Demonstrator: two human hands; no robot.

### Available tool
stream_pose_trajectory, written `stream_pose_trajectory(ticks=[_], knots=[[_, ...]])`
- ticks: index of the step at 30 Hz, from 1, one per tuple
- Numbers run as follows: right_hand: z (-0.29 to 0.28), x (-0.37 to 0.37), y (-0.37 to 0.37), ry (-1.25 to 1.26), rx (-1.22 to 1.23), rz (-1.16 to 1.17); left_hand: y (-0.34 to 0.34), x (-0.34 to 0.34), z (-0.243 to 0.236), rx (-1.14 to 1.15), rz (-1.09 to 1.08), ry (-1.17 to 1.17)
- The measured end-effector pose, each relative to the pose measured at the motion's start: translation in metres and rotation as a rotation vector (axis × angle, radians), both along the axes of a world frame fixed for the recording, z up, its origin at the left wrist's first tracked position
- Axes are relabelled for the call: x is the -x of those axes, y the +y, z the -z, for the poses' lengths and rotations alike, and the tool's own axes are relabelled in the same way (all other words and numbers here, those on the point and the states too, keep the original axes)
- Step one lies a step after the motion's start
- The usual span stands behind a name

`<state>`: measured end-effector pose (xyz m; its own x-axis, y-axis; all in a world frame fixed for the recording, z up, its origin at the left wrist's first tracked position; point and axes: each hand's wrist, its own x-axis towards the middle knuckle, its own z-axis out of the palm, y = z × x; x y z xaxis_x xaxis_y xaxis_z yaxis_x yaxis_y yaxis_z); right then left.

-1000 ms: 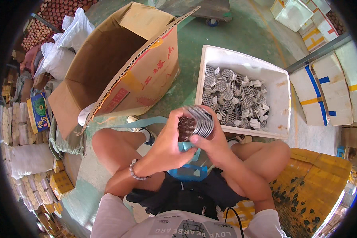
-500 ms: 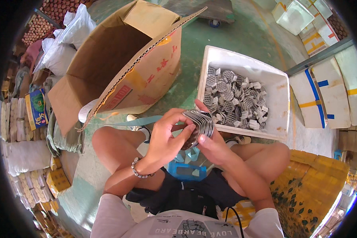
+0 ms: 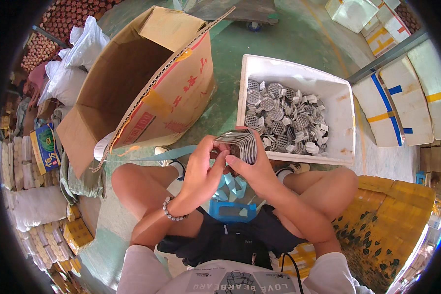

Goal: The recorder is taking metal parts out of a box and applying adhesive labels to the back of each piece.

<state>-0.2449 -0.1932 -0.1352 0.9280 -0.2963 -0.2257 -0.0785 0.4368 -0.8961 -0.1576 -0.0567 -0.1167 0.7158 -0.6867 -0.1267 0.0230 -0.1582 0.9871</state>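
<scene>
My left hand [image 3: 203,171] and my right hand [image 3: 254,174] are closed around a stack of thin silvery discs [image 3: 239,144] with brownish matter at the lower side, held above my crossed legs. My right thumb presses the stack's near side, and my left fingertips touch its left end. Beneath my hands lie pale teal strips [image 3: 230,188] and a blue plastic object [image 3: 230,210], whose kind I cannot make out. Just beyond them, a white foam box [image 3: 338,110] holds several similar perforated metal pieces [image 3: 284,117] with small pale tags.
An open cardboard carton [image 3: 176,103] stands front left, a teal strap [image 3: 161,154] beside it. White sacks [image 3: 81,49] and stacked goods line the left. Foam boxes [image 3: 372,112] and a metal bar [image 3: 384,59] are at right, a wheeled trolley [image 3: 230,12] at the back, yellow-taped sheeting [image 3: 387,206] by my right knee.
The stack has been turned and shifted a little between my hands, which both still grip it. My fingers have moved around it, and the whole view has shifted slightly.
</scene>
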Motion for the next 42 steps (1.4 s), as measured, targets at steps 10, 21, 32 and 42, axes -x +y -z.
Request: stream_pose_trajectory(ticks=[10, 21, 32, 42], knots=[[0.01, 0.003, -0.003, 0.006, 0.068, 0.095, -0.014, -0.008, 0.006, 0.289, -0.038, 0.634], [-0.014, 0.0, -0.022, 0.005, -0.185, 0.115, -0.025, -0.021, 0.003, 0.39, 0.043, 0.808], [-0.013, -0.001, -0.038, 0.041, 0.058, 0.008, -0.036, -0.005, 0.026, 0.279, -0.056, 0.611], [-0.015, 0.006, -0.028, 0.081, 0.521, 0.025, -0.034, 0.008, 0.011, 0.235, -0.123, 0.648]])
